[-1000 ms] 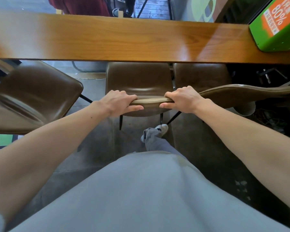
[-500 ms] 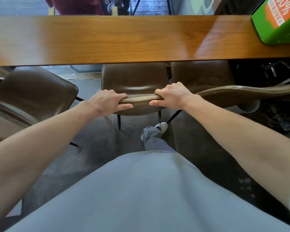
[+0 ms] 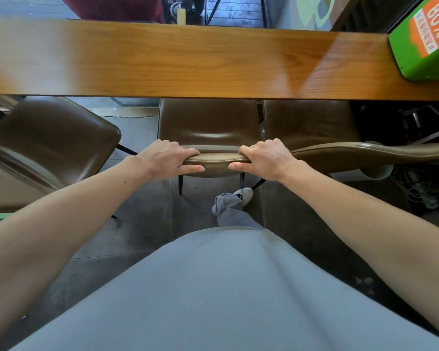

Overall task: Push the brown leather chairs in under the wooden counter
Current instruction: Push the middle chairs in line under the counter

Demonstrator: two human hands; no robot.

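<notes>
Head view, the only one supplied. The left hand and the right hand both clasp the top edge of the backrest of the middle chair, fingers curled over the far side of the rim and thumbs pressed against the near side. The grasp is firm on both sides, hands well apart along the rim.

The middle chair stands square to the wooden counter; the front of its seat is hidden beneath the counter edge, while the rear of the seat and the backrest remain outside. Judged partly in, possibly near its final position; how far the legs can still travel cannot be told.

The right chair sits just beside it, its seat likewise running under the counter, its backrest rim level with that of the middle one. Judged in place or nearly so.

The left chair is turned at an angle and stands clear of the counter line for most of its seat. Judged not yet pushed in.

A green sign box rests on the counter at the right and plays no part.

Outstanding: finish the middle chair if any travel remains, then straighten and push in the left chair
</notes>
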